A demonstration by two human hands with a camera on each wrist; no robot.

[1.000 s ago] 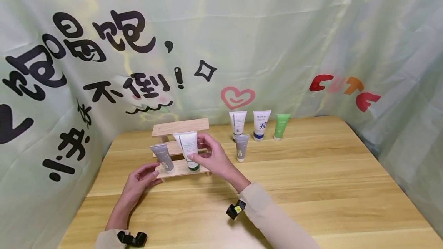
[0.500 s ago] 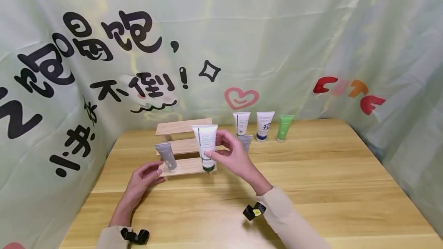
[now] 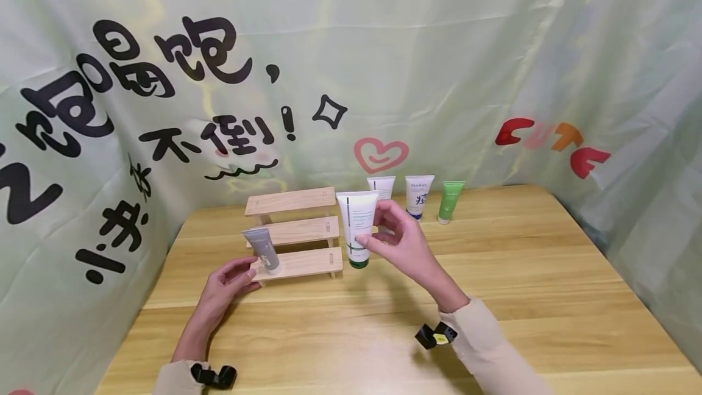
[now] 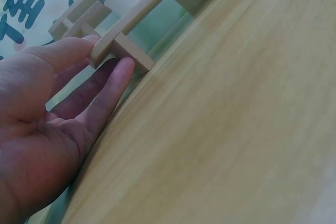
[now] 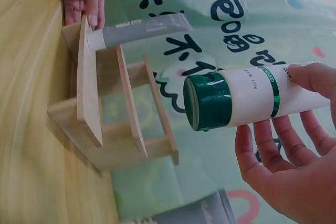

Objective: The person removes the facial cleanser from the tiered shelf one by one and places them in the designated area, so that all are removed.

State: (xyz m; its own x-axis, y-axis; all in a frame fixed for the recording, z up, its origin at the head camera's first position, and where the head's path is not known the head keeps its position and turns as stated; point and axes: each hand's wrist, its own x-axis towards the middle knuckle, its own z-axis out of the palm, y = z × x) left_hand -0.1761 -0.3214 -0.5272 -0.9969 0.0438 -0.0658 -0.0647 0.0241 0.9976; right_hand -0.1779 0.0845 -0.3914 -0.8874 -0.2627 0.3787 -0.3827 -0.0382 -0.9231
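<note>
My right hand [image 3: 408,245] grips a white squeeze tube [image 3: 359,218] with a green cap, thumb on the near side and fingers behind. The tube is upright, cap down, just right of a three-step wooden display rack [image 3: 307,263]. In the right wrist view its green cap [image 5: 207,100] hangs in the air, apart from the rack. My left hand [image 3: 222,288] pinches the left end of the rack's lowest step; the left wrist view shows the thumb [image 4: 71,51] on the step's end. A grey tube [image 3: 263,250] stands tilted on that step, beside the left fingers.
Behind my right hand stand a white tube [image 3: 382,185], a white tube with a blue cap [image 3: 419,192] and a green tube [image 3: 450,201]. Another grey tube [image 5: 202,213] shows in the right wrist view. A printed cloth [image 3: 307,78] hangs behind the table [image 3: 526,261].
My right hand has carried the white tube from above the lowest step to the right, past the rack's end. My left hand and the grey tube on the step stay in place.
</note>
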